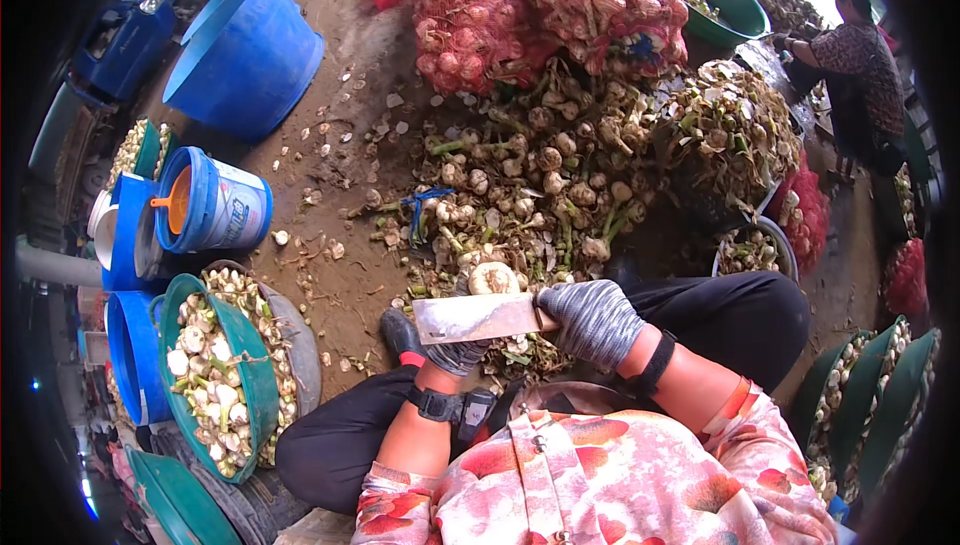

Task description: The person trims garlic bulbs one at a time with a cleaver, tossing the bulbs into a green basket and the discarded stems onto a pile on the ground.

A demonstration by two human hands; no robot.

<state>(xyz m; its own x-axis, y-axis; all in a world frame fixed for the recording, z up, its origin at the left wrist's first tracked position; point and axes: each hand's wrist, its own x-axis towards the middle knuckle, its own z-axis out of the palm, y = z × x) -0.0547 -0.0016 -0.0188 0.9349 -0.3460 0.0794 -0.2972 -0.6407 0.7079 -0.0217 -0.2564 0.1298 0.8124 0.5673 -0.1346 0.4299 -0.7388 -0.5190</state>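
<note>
My right hand (592,320), in a grey knit glove, grips the handle of a broad cleaver (470,318) whose flat blade points left. A pale garlic bulb (493,278) sits just above the blade, held by my gloved left hand (458,353), which is mostly hidden behind the blade. Both hands hover over my crossed legs in black trousers. A big heap of garlic bulbs with stems (545,185) lies on the ground right in front of me.
A green basin (250,370) of trimmed garlic stands at my left, beside blue buckets (215,207) and a large blue tub (245,55). Red mesh sacks of garlic (545,5) lie beyond the heap. Another person (855,70) works at the upper right. Stacked green basins (870,400) stand at right.
</note>
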